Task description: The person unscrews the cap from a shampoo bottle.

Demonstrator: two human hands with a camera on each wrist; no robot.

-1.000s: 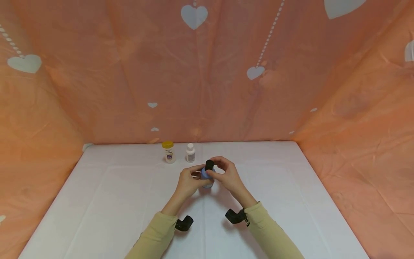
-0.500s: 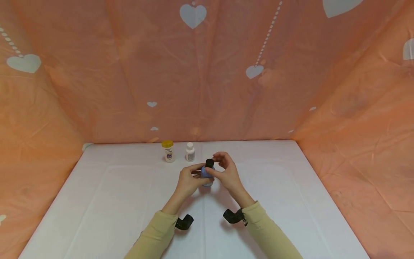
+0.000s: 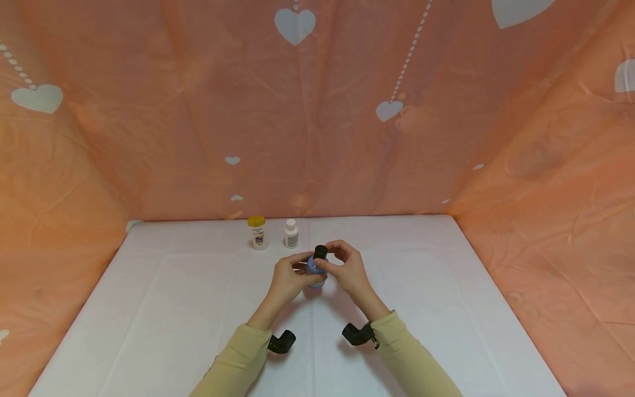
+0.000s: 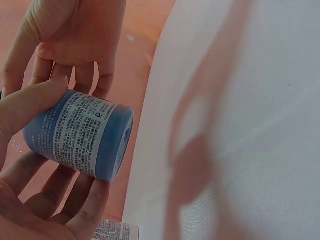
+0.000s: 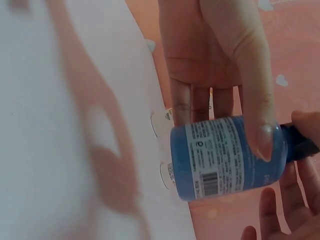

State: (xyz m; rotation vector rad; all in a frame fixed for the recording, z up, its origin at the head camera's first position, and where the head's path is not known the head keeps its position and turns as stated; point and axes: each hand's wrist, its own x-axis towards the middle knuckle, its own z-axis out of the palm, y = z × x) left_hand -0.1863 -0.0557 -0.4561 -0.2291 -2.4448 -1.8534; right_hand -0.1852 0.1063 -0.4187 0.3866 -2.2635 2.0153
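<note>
A blue bottle with a printed white label is held upright, raised off the table, its base showing in the left wrist view. My left hand grips its body, thumb on the near side and fingers round the far side. At the top, my right hand has thumb and fingertips at the black cap, pinching it; part of that contact is hidden. The left wrist view shows the label of the bottle up close. From the right wrist, a barcode is visible on the bottle.
Two containers stand behind the hands near the table's far edge: a white jar with a yellow lid and a small white bottle. White cloth covers the table. Orange fabric with hearts hangs around it.
My right hand's fingers loosened and lifted away from the cap half a second ago, and now they are back against it. My left hand keeps its grip on the bottle, nearly still.
</note>
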